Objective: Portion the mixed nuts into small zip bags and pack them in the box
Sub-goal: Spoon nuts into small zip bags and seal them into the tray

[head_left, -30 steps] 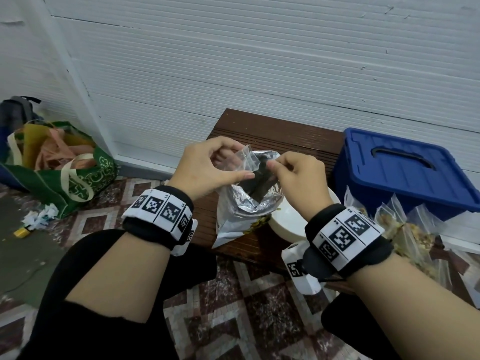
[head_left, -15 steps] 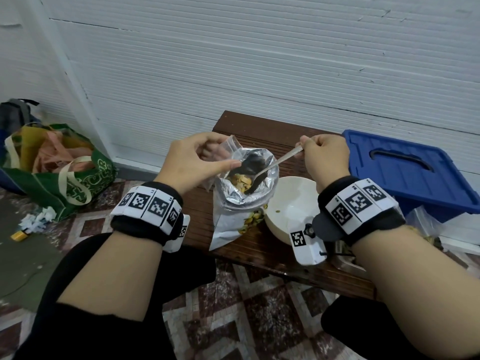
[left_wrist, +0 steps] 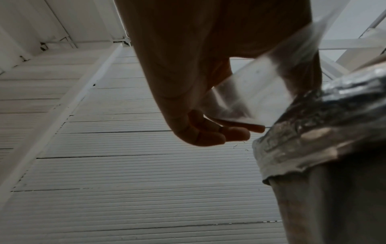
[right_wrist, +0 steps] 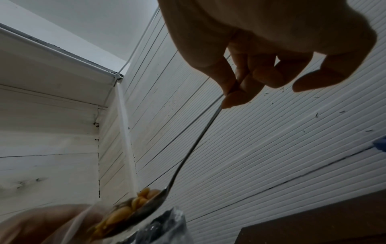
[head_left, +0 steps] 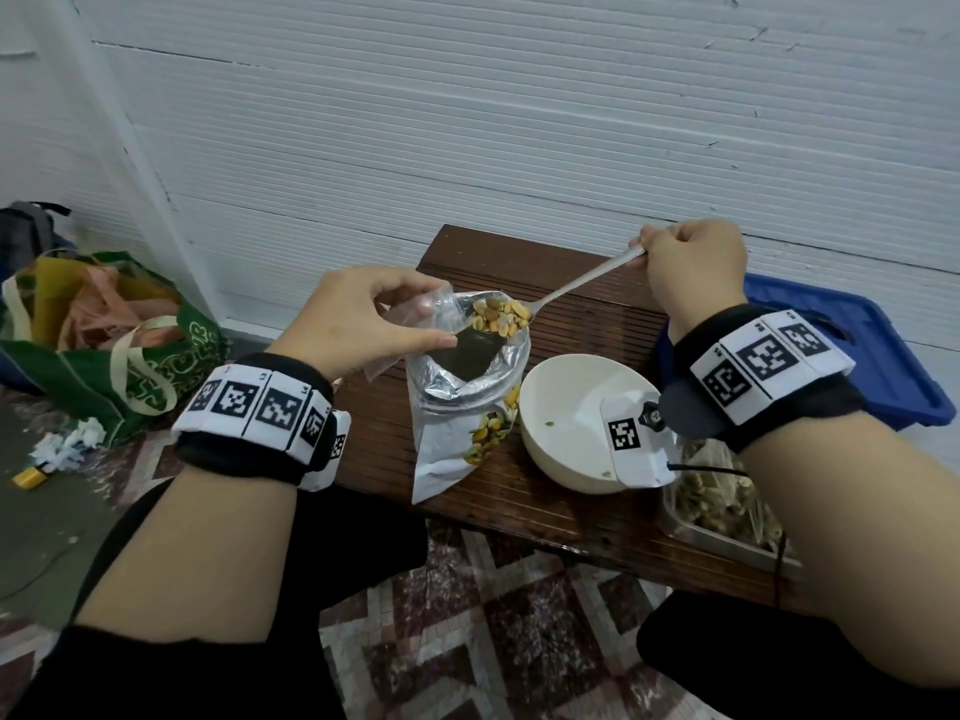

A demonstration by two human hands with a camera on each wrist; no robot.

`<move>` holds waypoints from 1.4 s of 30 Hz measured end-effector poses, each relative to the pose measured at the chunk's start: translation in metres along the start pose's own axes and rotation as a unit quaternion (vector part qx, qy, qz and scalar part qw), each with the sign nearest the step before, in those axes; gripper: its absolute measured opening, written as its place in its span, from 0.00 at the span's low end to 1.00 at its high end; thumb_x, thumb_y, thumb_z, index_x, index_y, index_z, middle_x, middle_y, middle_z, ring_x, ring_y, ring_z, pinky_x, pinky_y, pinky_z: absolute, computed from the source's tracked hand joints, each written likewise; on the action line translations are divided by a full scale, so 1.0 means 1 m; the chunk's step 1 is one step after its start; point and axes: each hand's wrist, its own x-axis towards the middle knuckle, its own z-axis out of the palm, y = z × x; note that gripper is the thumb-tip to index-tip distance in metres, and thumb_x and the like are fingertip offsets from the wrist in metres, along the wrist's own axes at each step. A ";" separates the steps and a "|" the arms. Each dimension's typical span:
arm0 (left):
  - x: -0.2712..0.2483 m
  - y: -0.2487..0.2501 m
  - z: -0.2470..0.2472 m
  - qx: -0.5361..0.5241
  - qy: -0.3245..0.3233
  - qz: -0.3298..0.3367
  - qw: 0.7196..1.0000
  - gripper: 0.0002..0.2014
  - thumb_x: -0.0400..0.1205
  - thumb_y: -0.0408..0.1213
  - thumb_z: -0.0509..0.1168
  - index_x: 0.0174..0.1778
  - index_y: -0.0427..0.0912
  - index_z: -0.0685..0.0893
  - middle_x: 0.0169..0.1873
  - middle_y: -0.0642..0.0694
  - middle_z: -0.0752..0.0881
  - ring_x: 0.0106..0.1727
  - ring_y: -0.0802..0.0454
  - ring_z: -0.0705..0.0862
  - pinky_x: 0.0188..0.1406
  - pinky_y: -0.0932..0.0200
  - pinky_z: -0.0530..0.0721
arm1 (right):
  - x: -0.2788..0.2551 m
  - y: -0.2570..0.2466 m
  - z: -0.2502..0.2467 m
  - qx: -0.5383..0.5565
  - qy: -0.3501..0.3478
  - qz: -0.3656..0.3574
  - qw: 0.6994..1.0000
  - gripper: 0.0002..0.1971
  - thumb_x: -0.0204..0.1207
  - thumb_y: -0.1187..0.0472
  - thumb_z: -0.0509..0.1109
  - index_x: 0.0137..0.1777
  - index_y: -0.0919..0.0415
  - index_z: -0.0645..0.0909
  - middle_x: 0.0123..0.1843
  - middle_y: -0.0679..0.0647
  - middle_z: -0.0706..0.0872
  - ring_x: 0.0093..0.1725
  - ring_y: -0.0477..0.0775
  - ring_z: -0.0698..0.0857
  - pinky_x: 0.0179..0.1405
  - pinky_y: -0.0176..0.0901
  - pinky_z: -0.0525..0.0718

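Note:
My left hand [head_left: 363, 317] pinches a small clear zip bag [head_left: 423, 309] beside the mouth of an upright foil bag of mixed nuts [head_left: 457, 439]; the left wrist view shows that hand [left_wrist: 208, 132] with the zip bag [left_wrist: 261, 92] against the foil bag [left_wrist: 323, 132]. My right hand [head_left: 685, 267] grips the end of a metal spoon [head_left: 582, 283]. Its bowl is heaped with nuts [head_left: 501, 317] and hovers over the foil bag's opening, close to the zip bag. In the right wrist view the hand [right_wrist: 248, 82] pinches the spoon [right_wrist: 188, 156] and the nuts [right_wrist: 125, 213] show low down.
A white bowl [head_left: 566, 407] with a few crumbs stands right of the foil bag on the dark wooden bench [head_left: 519, 257]. A blue lidded box [head_left: 852, 356] sits at the right. A steel tray [head_left: 727, 543] of filled bags lies under my right wrist. A green tote [head_left: 104, 376] lies on the floor, left.
A second ago both hands were at the zip bag. Then the right hand dipped the spoon into the foil bag; now it has lifted it out, loaded with nuts, moving up and right.

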 end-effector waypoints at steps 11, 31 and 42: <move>0.004 0.004 0.010 0.044 -0.016 0.010 0.999 0.29 0.62 0.53 0.81 0.60 0.55 0.86 0.51 0.61 0.86 0.50 0.72 0.79 0.41 0.78 0.72 | -0.006 -0.009 0.007 0.003 -0.032 -0.014 0.999 0.18 0.82 0.63 0.63 0.29 0.56 0.81 0.31 0.43 0.81 0.30 0.38 0.77 0.29 0.28 0.74; 0.004 0.005 0.021 -0.005 0.091 -0.002 0.996 0.14 0.70 0.55 0.76 0.48 0.55 0.85 0.39 0.60 0.85 0.39 0.71 0.81 0.36 0.79 0.75 | -0.028 -0.036 0.017 0.160 -0.021 -0.236 0.958 0.08 0.82 0.62 0.65 0.42 0.55 0.82 0.37 0.47 0.86 0.38 0.43 0.85 0.47 0.36 0.84; 0.001 0.000 0.016 -0.035 0.082 -0.006 0.996 0.11 0.71 0.50 0.77 0.43 0.60 0.82 0.37 0.61 0.84 0.40 0.69 0.82 0.41 0.76 0.79 | -0.041 -0.015 0.028 -0.033 -0.050 -0.291 0.955 0.08 0.80 0.55 0.67 0.41 0.53 0.83 0.28 0.38 0.78 0.29 0.36 0.77 0.38 0.34 0.75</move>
